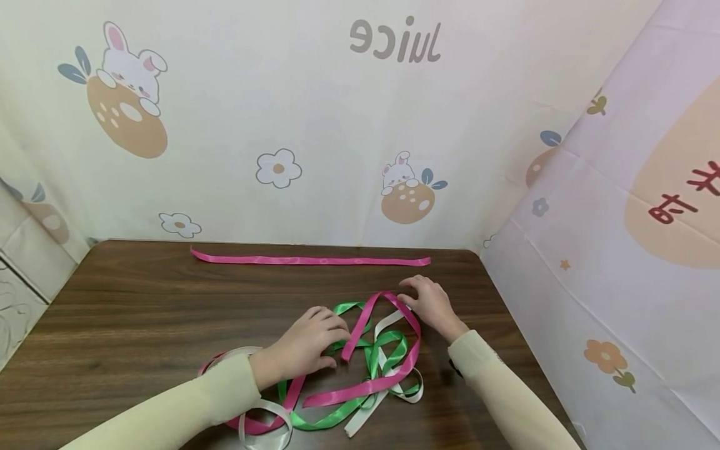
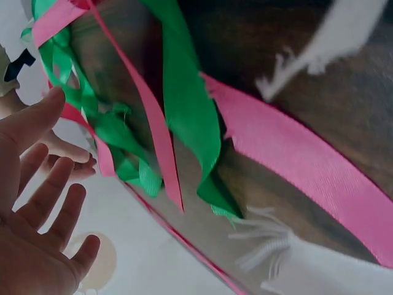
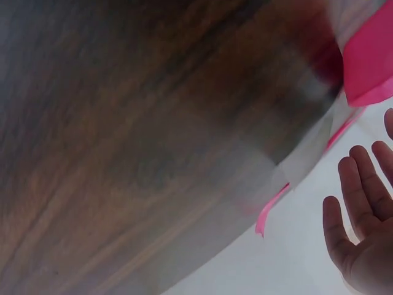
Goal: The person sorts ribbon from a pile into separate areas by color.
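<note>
Left hand (image 1: 306, 340): released, grasping nothing. Its fingers are spread and loosely bent above the ribbon pile; I cannot tell whether any fingertip touches it. Right hand (image 1: 432, 307): also released, fingers extended, located at the far right bend of a looped pink ribbon (image 1: 345, 394). Contact with that ribbon cannot be confirmed.

The looped pink ribbon lies on top of the pile, mostly between my two hands; one end rests just beside my left fingers. Beneath it, a green ribbon (image 1: 323, 424) and a white ribbon (image 1: 361, 419) run in tangled curls. Near my left sleeve (image 1: 225, 390), a white loop (image 1: 274, 406) crosses a lower pink ribbon (image 1: 255, 429).

Apart from the pile, a straight pink ribbon (image 1: 315, 260) lies near the far edge of the dark wood-grain counter (image 1: 140, 312). Behind it, a pale backdrop (image 1: 337, 112) bears printed rabbits and flowers.
</note>
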`<move>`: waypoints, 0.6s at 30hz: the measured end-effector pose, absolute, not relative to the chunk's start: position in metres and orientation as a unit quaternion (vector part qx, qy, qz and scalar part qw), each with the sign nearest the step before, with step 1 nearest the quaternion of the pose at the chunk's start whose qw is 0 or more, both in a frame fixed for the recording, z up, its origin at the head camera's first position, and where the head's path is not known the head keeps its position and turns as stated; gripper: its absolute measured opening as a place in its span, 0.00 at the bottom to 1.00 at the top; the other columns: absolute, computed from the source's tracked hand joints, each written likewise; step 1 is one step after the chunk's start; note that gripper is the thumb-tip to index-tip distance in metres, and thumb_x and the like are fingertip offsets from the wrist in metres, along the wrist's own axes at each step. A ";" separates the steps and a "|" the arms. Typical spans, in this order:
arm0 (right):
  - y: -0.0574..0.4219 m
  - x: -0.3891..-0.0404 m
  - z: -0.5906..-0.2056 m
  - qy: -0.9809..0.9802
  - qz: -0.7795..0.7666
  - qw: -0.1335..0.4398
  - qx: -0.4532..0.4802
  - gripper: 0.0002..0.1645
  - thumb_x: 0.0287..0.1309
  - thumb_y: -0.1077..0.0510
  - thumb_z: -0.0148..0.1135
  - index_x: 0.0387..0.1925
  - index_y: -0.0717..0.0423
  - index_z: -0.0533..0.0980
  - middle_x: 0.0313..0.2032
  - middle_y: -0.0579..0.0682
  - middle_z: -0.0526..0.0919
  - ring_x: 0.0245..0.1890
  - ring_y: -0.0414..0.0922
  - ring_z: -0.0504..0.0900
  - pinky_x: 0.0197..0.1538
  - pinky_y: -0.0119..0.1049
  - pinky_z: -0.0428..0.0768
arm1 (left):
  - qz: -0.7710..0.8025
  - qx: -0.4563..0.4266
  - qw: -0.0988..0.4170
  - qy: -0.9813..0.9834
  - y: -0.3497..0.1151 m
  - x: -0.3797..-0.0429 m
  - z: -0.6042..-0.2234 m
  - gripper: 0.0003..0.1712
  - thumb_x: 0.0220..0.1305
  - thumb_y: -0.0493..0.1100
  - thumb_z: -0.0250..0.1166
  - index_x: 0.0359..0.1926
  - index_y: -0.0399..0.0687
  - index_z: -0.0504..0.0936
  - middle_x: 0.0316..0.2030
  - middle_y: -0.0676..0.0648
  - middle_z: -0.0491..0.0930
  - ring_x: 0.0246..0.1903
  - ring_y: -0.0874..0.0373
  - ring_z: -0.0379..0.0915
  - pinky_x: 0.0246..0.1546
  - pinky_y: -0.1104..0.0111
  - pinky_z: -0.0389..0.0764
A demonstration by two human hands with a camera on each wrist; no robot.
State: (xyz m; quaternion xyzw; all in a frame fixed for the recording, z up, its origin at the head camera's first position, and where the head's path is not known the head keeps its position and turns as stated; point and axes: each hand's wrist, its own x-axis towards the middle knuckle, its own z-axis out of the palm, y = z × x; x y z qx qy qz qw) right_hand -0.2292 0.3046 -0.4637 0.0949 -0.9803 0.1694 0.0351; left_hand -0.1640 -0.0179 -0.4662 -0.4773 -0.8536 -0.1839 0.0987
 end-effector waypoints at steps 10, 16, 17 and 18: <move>0.302 -0.231 -0.474 -0.981 0.172 0.007 0.085 0.19 0.63 0.50 0.72 0.51 0.55 0.85 0.51 0.55 0.88 0.53 0.55 0.86 0.58 0.56 0.82 | -0.141 -0.509 0.117 -0.841 -0.003 -0.163 -0.474 0.19 0.57 0.52 0.79 0.48 0.57 0.89 0.48 0.57 0.87 0.53 0.59 0.79 0.62 0.59 0.77; 0.301 -0.233 -0.478 -0.983 0.160 0.005 0.087 0.16 0.63 0.50 0.72 0.47 0.54 0.87 0.46 0.53 0.88 0.48 0.52 0.86 0.54 0.53 0.83 | -0.093 -0.521 0.155 -0.834 -0.003 -0.166 -0.477 0.11 0.58 0.52 0.78 0.41 0.59 0.91 0.42 0.59 0.88 0.47 0.61 0.79 0.60 0.62 0.78; 0.301 -0.233 -0.479 -0.983 0.159 0.005 0.087 0.15 0.62 0.50 0.72 0.47 0.54 0.87 0.45 0.52 0.88 0.47 0.51 0.86 0.53 0.52 0.83 | -0.087 -0.523 0.164 -0.832 -0.004 -0.166 -0.477 0.10 0.58 0.52 0.78 0.40 0.59 0.91 0.41 0.60 0.88 0.46 0.61 0.79 0.60 0.62 0.79; 0.301 -0.233 -0.479 -0.984 0.158 0.006 0.086 0.15 0.62 0.51 0.73 0.46 0.54 0.87 0.44 0.52 0.88 0.45 0.51 0.86 0.52 0.52 0.84 | -0.084 -0.525 0.171 -0.830 -0.004 -0.167 -0.478 0.08 0.58 0.52 0.78 0.38 0.60 0.91 0.40 0.60 0.88 0.45 0.62 0.79 0.59 0.62 0.79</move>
